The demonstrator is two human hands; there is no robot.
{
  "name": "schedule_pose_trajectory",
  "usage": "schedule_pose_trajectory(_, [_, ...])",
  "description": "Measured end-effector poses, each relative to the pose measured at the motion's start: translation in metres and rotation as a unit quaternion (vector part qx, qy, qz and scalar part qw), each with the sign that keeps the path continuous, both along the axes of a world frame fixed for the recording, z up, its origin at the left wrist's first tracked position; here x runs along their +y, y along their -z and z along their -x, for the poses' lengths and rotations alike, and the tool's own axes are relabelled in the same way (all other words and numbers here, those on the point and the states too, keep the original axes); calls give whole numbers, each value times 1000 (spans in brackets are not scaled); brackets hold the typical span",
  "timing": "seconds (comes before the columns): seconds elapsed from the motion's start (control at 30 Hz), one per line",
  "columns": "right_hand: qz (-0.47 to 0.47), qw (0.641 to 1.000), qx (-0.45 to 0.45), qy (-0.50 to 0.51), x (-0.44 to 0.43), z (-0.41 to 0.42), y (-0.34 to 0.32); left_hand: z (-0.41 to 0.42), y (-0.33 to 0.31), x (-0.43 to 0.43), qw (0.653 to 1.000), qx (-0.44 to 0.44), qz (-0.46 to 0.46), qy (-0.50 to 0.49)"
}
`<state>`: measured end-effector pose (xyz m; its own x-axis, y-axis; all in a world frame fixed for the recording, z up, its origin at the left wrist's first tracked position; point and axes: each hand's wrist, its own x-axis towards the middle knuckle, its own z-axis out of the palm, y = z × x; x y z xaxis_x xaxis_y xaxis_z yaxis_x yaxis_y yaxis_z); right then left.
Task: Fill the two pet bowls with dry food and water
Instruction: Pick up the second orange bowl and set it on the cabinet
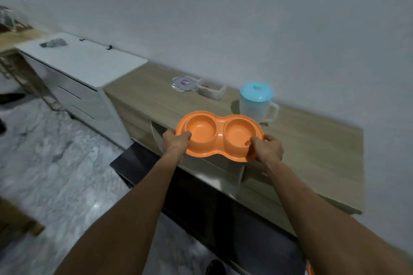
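The left hand (175, 143) and right hand (268, 149) each grip an end of the empty orange plastic double pet bowl (220, 135), thumbs over its rim, holding it level at the pale wooden countertop's (312, 140) front edge. The step in hand looks like placing the bowl. Next it needs lowering flat, short of the translucent teal-lidded pitcher (256, 102) and the open clear plastic tub (211, 89) beyond.

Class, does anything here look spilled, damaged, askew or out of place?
Nothing stands out. Left hand and right hand grip the empty orange double bowl; the jug stands upright; the container is open, its lid flat beside it. No spill.
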<state>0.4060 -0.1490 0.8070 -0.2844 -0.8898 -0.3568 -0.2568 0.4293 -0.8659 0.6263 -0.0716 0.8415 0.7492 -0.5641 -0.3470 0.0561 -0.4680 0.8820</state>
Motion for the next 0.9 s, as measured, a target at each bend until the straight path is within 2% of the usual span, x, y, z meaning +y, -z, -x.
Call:
schedule_pose_trajectory(0.37, [-44,999,2,16,-71,-128,21,-130,20,-88,996,-61,-49,48])
schedule_pose_trajectory(0.67, [-54,991,33,116,-124,-183,38,-204,62,-191,980,-37,-62,186])
schedule_pose_trajectory(0.8, [-74,983,42,163,-138,-195,42,-235,115,-238,956,-85,-77,272])
schedule_pose_trajectory(0.9, [-82,978,54,185,-145,-201,47,-235,97,-245,936,-114,-85,323])
